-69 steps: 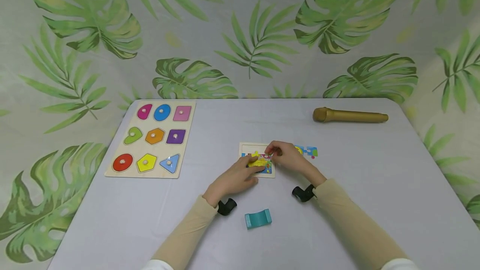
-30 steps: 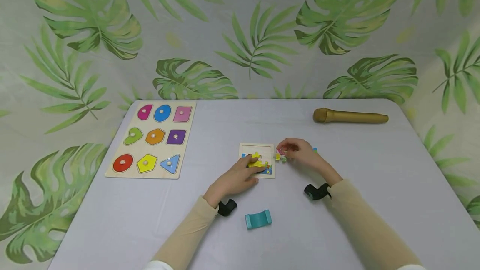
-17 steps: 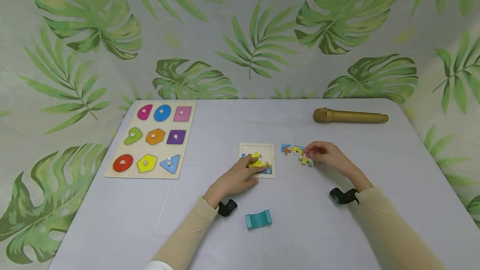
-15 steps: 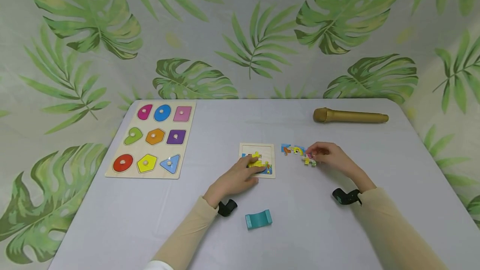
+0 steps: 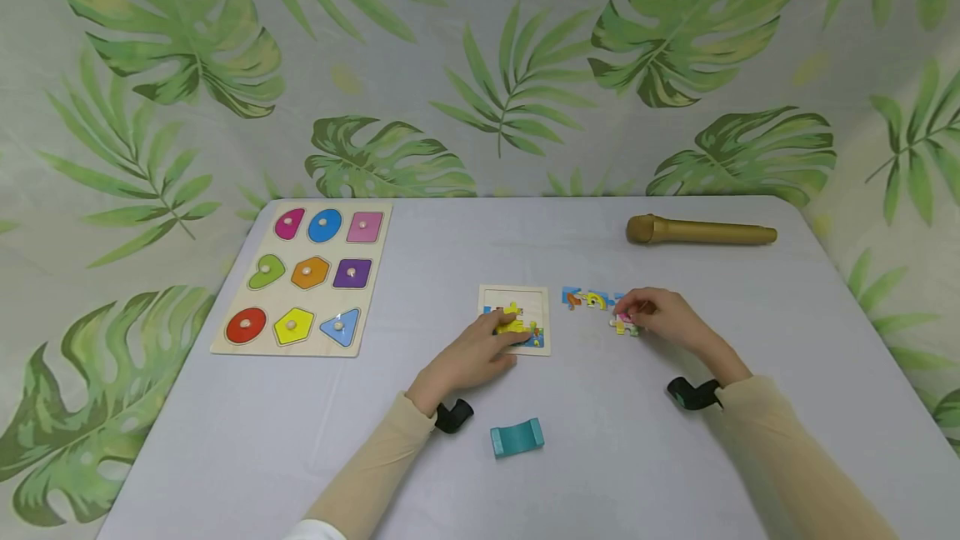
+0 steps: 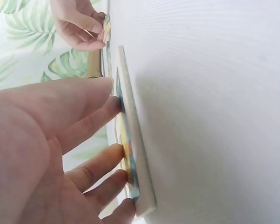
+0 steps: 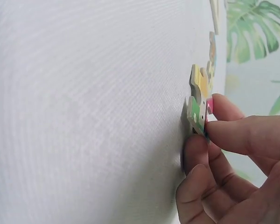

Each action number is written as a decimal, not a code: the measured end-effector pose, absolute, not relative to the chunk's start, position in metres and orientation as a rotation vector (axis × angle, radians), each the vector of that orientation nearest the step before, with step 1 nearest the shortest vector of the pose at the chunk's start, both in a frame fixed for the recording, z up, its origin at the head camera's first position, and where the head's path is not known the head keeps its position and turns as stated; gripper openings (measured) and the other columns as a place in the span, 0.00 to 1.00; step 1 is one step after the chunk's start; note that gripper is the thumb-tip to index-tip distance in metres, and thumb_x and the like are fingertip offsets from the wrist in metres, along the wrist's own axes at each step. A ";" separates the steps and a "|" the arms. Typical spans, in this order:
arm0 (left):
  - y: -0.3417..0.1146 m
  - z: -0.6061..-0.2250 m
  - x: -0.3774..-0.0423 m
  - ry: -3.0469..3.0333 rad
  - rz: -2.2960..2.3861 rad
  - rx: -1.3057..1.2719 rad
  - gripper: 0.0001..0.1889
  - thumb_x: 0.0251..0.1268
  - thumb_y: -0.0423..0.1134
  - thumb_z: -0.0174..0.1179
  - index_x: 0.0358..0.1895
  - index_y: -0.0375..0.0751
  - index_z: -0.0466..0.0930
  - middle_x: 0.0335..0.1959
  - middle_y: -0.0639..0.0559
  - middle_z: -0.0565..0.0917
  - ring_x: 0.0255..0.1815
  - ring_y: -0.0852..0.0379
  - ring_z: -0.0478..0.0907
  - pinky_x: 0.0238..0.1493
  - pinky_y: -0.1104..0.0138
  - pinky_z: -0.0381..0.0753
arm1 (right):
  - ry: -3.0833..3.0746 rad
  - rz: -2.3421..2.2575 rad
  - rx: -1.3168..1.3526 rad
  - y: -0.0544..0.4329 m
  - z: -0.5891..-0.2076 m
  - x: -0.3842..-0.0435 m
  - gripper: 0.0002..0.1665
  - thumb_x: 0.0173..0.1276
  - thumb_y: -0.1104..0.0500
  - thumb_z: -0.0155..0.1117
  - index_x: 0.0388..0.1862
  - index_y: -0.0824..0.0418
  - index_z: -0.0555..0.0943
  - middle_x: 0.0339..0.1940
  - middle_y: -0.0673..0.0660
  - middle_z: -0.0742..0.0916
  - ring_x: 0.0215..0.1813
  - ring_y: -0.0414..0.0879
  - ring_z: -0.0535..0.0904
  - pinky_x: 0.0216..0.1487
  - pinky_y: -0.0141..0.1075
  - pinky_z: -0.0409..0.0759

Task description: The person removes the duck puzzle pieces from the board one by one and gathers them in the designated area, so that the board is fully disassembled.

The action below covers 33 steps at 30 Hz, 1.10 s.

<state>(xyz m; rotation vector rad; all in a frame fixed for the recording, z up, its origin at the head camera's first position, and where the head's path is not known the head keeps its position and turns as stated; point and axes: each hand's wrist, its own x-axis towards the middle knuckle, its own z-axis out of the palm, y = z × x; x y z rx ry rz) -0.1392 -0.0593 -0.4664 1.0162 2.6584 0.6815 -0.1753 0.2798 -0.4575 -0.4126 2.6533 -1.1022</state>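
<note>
In the head view, my left hand (image 5: 472,350) rests on a small framed jigsaw puzzle (image 5: 534,297), its lower part filled with yellow and blue pieces and its upper part bare. The left wrist view shows the loosely extended fingertips touching the pieces, near the puzzle's pale edge (image 6: 137,135). To the right of the puzzle, my right hand (image 5: 663,319) pinches a pink, yellow and green puzzle piece (image 7: 198,112) between thumb and fingers, low over the table. Loose puzzle pieces (image 5: 596,300) lie just left of that hand; its fingers partly cover the group.
A wooden board (image 5: 277,298) with several colourful knobbed shapes lies at the left. A gold-brown microphone-shaped object (image 5: 701,231) lies at the back right. Nearer the front is a teal curved block (image 5: 517,438). Leaf-patterned cloth (image 5: 510,90) hangs behind the table.
My right hand has taken the pink, yellow and green piece off the framed puzzle and carried it right, beside the loose pieces. My left hand has stayed on the puzzle.
</note>
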 end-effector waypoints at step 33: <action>-0.082 -0.465 -0.137 2.700 0.655 0.973 0.21 0.71 0.41 0.55 0.66 0.49 0.73 0.71 0.40 0.60 0.72 0.43 0.53 0.70 0.50 0.52 | 2.546 -1.189 -0.712 0.149 -0.460 -0.189 0.14 0.59 0.74 0.56 0.43 0.65 0.80 0.39 0.56 0.83 0.39 0.48 0.75 0.45 0.40 0.76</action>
